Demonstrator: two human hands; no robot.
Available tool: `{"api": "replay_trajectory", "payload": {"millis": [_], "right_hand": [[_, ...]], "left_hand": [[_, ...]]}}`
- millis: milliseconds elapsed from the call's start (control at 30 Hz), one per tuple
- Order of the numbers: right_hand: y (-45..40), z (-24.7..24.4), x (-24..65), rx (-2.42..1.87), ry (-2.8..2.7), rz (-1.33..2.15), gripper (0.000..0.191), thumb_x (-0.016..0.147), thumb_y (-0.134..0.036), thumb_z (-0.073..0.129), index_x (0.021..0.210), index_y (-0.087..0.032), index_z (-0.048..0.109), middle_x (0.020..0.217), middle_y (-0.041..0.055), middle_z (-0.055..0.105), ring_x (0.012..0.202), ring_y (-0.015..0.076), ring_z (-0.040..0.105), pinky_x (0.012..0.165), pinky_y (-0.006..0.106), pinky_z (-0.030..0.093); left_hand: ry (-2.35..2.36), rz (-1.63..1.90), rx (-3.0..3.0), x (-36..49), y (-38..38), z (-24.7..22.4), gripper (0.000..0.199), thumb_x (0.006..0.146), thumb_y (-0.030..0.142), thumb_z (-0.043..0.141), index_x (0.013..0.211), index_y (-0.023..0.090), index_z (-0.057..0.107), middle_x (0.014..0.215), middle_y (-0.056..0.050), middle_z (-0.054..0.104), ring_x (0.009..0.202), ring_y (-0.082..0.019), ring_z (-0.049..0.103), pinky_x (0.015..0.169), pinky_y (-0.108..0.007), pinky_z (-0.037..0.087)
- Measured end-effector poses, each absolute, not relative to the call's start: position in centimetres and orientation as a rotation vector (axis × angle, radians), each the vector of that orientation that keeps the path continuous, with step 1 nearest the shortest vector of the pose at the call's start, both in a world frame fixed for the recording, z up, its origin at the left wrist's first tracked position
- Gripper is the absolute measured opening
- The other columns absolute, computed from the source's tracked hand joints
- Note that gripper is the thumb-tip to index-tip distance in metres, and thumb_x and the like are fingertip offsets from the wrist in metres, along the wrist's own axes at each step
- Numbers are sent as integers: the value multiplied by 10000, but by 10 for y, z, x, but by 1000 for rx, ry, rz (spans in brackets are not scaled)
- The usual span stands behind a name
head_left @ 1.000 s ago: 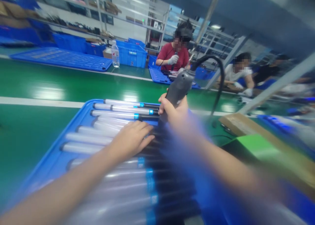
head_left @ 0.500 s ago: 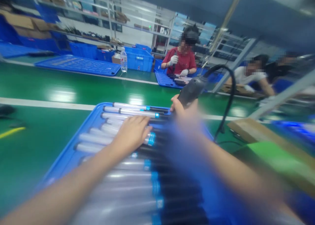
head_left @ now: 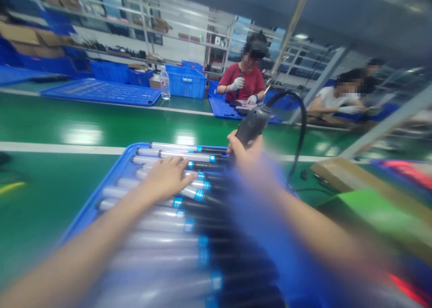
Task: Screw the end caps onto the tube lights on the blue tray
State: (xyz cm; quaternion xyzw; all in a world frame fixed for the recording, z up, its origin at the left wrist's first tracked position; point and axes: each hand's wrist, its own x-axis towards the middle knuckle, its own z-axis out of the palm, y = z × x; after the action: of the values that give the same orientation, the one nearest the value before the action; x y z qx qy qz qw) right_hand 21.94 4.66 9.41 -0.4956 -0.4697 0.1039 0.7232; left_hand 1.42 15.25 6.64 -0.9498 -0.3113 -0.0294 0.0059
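Left hand (head_left: 167, 178) is lying open and flat on the tubes (head_left: 162, 225), fingers spread a bit, resting across a few rows near the far end of the stack. It isn't gripping anything. Right hand (head_left: 245, 153) is closed around a dark grey power tool (head_left: 251, 127), held up and tilted, just past the far end of the tube ends. Its black cord (head_left: 302, 119) arcs up and over to the right.

The tubes are silvery, with blue bands and black ends, lying side by side in one blue tray (head_left: 101, 200). I can make out at least a dozen, but the near ones are too blurred for an exact count.

The tray sits on a green bench (head_left: 50, 123). Farther along there's another blue tray (head_left: 101, 92), one water bottle (head_left: 164, 84), and blue crates (head_left: 186, 81). To the right of the tray is a cardboard box (head_left: 337, 173) with a green sheet (head_left: 371, 209) by it.

Across the bench, a co-worker in a red shirt (head_left: 243, 78) has gloved hands and a tray (head_left: 222, 109) in front. Another person in a white shirt (head_left: 337, 99) sits off to the right.
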Motion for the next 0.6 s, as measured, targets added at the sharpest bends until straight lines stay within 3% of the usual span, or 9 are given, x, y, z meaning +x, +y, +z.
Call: {"api": "replay_trajectory", "payload": {"millis": [233, 600], "right_hand": [[99, 72, 217, -819, -1120, 205, 290, 913, -347, 773, 1043, -233, 541, 832, -79, 678, 583, 59, 622, 606, 215, 540], [123, 56, 214, -831, -1159, 200, 280, 929, -363, 770, 1064, -238, 559, 818, -76, 670, 593, 63, 625, 623, 222, 553]], "left_hand": [[-975, 89, -3006, 15, 153, 70, 700, 1073, 614, 331, 1508, 134, 595, 1620, -181, 505, 1508, -365, 460, 1207, -530, 419], [-1002, 104, -2990, 15, 150, 70, 683, 1063, 607, 381, 1519, 143, 590, 1631, -170, 500, 1504, -363, 481, 1208, -506, 437]]}}
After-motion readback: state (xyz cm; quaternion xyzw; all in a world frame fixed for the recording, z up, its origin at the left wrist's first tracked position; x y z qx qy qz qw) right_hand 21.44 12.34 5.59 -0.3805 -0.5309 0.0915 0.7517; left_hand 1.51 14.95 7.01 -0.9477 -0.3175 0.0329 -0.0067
